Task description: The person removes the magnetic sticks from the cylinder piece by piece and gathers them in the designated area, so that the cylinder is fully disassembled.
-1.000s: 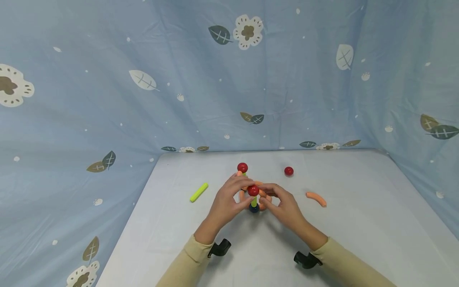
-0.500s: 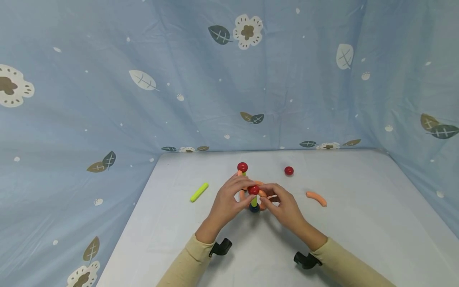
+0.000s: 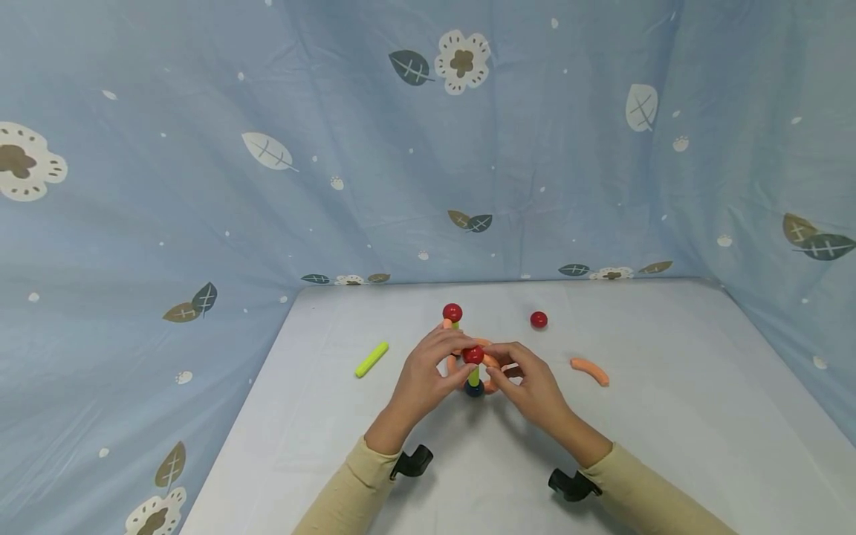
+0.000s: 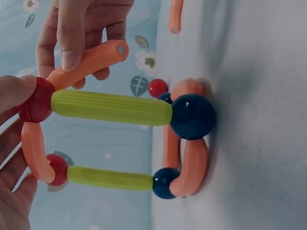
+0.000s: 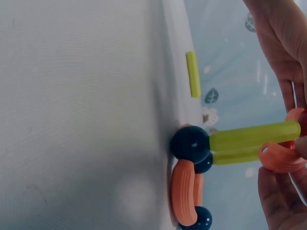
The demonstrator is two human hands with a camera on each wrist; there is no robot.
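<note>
Ball (image 3: 472, 355) (red) in left hand (image 3: 425, 374)

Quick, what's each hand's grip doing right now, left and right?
Left hand: closed, pinching the glossy red ball atop the nearer straight lime-green rod.
Right hand: closed, holding a curved, ridged orange rod.

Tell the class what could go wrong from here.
The orange piece in the right hand has a free end, so it might sag if released. The left hand holds the red ball; too much push could tip the green rod beneath. The loose ball on the table may roll if bumped.
</note>
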